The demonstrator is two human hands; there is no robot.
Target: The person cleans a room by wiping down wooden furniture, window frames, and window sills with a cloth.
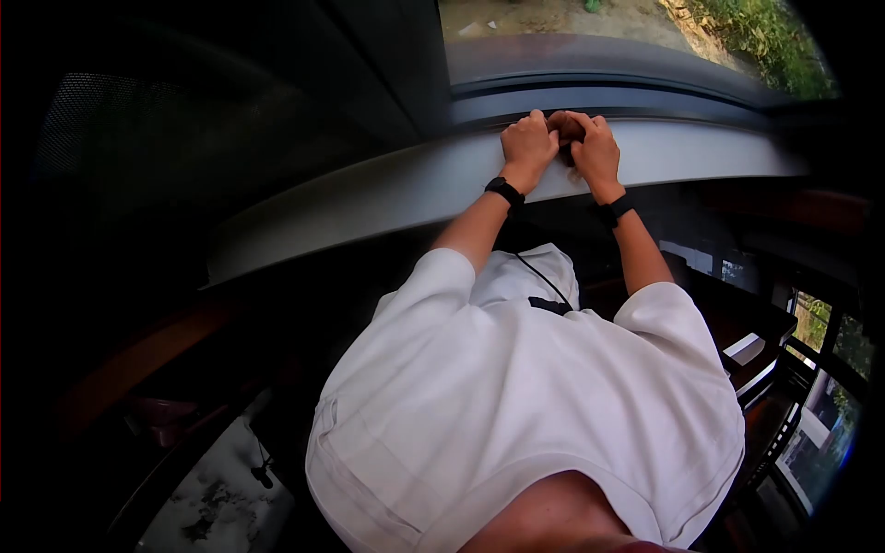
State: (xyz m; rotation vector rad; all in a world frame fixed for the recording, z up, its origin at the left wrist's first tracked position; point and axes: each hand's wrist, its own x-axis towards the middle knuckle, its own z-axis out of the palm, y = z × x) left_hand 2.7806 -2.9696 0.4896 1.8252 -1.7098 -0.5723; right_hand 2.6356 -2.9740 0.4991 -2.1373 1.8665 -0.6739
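My left hand and my right hand are close together at the light grey ledge below a window. Between them is a small dark brown thing, whose kind I cannot make out. Both hands have their fingers curled in and seem to grip it from either side. Part of the thing is hidden behind the fingers. Each wrist wears a black band.
Behind the ledge runs the dark window frame, with soil and green plants outside. A dark mesh panel is at upper left. Dark furniture with a white item stands at right. A black cord hangs over my white shirt.
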